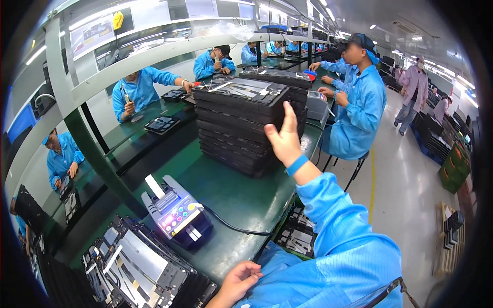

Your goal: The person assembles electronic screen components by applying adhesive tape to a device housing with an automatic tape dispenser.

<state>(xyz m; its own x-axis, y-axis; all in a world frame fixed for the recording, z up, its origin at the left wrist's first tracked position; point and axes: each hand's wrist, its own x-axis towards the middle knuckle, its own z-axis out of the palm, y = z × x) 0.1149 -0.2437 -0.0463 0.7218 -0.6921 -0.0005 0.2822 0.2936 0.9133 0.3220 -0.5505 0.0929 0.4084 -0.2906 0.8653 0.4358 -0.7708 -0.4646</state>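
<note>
A tall stack of black trays point(233, 120) stands on the green workbench, with flat tablet-like parts and pale strips lying in its top tray. My right hand point(285, 137), a blue band at its wrist, is stretched out at the stack's right corner. Its thumb and fingers are apart and grip nothing; whether the palm touches the trays I cannot tell. Low in front of my blue coat, my left hand point(240, 280) has its fingers curled in, with nothing visible in them. Left of that hand lies a pile of opened tablet-like devices point(136, 262) with silver plates and black frames.
A grey tape dispenser point(177, 213) with lit buttons sits on the green bench point(241, 200); its black cable point(236, 228) runs right. A green crate point(295, 236) of parts is below the bench edge. A metal post point(105, 164) rises at left. Co-workers point(359, 108) sit around.
</note>
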